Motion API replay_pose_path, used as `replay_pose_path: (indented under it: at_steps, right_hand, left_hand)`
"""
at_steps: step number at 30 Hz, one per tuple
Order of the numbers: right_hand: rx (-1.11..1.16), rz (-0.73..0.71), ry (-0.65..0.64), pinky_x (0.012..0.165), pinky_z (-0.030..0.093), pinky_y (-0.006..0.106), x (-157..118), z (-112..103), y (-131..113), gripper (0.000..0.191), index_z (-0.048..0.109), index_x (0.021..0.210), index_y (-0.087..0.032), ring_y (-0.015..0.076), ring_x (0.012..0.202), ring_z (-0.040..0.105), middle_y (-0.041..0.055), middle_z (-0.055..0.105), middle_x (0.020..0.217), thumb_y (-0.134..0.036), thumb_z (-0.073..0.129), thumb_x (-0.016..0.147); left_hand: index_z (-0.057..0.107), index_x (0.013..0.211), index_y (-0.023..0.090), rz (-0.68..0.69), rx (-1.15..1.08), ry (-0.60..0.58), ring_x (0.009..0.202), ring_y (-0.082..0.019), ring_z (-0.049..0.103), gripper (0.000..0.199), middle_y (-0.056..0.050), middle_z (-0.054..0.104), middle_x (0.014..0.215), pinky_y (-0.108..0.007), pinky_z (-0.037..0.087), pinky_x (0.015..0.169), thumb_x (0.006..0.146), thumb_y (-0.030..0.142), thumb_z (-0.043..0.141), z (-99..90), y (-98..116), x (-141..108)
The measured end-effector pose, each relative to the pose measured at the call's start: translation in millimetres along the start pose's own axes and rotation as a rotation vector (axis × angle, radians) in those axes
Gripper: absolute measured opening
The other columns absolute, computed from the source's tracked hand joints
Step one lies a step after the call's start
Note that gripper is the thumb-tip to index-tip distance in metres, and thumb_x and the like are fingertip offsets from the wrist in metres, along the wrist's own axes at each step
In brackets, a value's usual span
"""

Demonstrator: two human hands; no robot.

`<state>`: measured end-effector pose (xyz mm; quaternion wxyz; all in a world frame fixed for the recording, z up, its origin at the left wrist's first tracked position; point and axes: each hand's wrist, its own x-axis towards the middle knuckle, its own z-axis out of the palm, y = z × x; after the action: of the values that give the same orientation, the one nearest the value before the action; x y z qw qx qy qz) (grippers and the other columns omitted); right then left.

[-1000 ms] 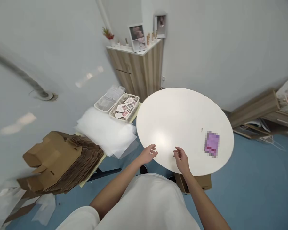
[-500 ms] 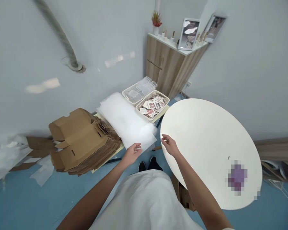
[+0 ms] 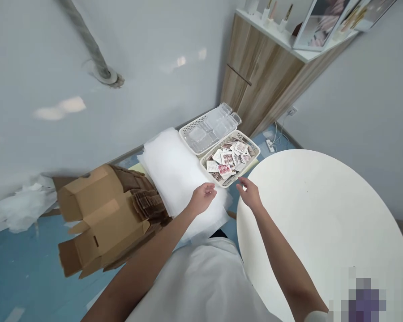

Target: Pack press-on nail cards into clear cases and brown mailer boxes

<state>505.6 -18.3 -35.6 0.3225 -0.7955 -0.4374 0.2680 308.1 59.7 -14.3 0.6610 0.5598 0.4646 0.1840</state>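
My left hand (image 3: 203, 197) hangs over the stack of white sheets (image 3: 173, 174), its fingers loosely bent with nothing in them. Beside the round table's left edge is my right hand (image 3: 250, 193), with thumb and fingers apart and nothing held. Just beyond both hands lies a white perforated basket (image 3: 224, 184) full of small printed cards (image 3: 227, 158), some showing red nail-like shapes. Behind it, a second white basket (image 3: 187, 144) holds clear plastic boxes (image 3: 211, 125). Neither hand visibly touches a basket.
Flattened brown cardboard boxes (image 3: 107, 219) are piled at left. The white round table (image 3: 315, 214) fills the right, with a blurred purple patch near its lower edge. A wooden cabinet (image 3: 265, 67) stands behind, bearing framed pictures. A power strip (image 3: 270, 145) lies on the blue floor.
The view has moved closer to the baskets. Both hands have moved forward toward the card basket, still holding nothing.
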Motion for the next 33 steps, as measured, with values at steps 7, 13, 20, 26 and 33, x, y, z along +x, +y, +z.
replay_pose_path:
  at_steps: [7, 13, 20, 26, 33]
  right_hand:
    - [-0.254, -0.187, 0.002, 0.084, 0.039, 0.036, 52, 24, 2, 0.04, 0.043, 0.12, -0.017, 0.0233, 0.107, 0.047, 0.0128, 0.048, 0.121, -0.027, 0.042, 0.082]
    - [-0.542, -0.151, -0.072, 0.087, 0.026, 0.039, 73, 40, 1, 0.026, 0.056, 0.103, -0.019, 0.0241, 0.091, 0.053, 0.0108, 0.061, 0.104, -0.029, 0.042, 0.084]
    - [-0.577, -0.102, -0.08, 0.088, 0.019, 0.039, 76, 51, -1, 0.027, 0.055, 0.104, -0.02, 0.0227, 0.086, 0.055, 0.0088, 0.063, 0.101, -0.026, 0.045, 0.08]
    - [-0.501, -0.018, -0.039, 0.089, 0.018, 0.04, 76, 55, -3, 0.026, 0.055, 0.1, -0.019, 0.0227, 0.084, 0.055, 0.0079, 0.065, 0.091, -0.029, 0.047, 0.078]
    - [-0.316, 0.047, -0.027, 0.09, 0.026, 0.041, 69, 52, -11, 0.029, 0.054, 0.099, -0.018, 0.0221, 0.089, 0.054, 0.0083, 0.061, 0.096, -0.034, 0.049, 0.076]
  left_hand:
    - [0.037, 0.122, 0.017, -0.244, -0.305, 0.03, 0.115, -0.022, 0.045, 0.062, -0.015, 0.047, 0.126, -0.033, 0.038, 0.092, 0.067, 0.015, 0.064, 34.7, 26, 75]
    - [0.034, 0.123, 0.017, -0.441, -0.307, 0.043, 0.103, -0.021, 0.053, 0.071, -0.011, 0.057, 0.109, -0.03, 0.039, 0.085, 0.06, 0.011, 0.065, 45.1, 2, 107]
    - [0.043, 0.109, 0.019, -0.387, -0.338, 0.007, 0.097, -0.016, 0.053, 0.053, -0.006, 0.057, 0.105, -0.027, 0.039, 0.081, 0.059, 0.008, 0.057, 48.1, -16, 114]
    - [0.042, 0.104, 0.019, -0.395, -0.305, 0.04, 0.089, -0.014, 0.054, 0.05, -0.003, 0.058, 0.097, -0.025, 0.04, 0.076, 0.057, 0.008, 0.057, 47.3, -21, 120]
    - [0.045, 0.101, 0.018, -0.386, -0.33, 0.053, 0.083, -0.014, 0.055, 0.046, -0.001, 0.058, 0.087, -0.027, 0.041, 0.075, 0.057, 0.009, 0.056, 41.7, -4, 115]
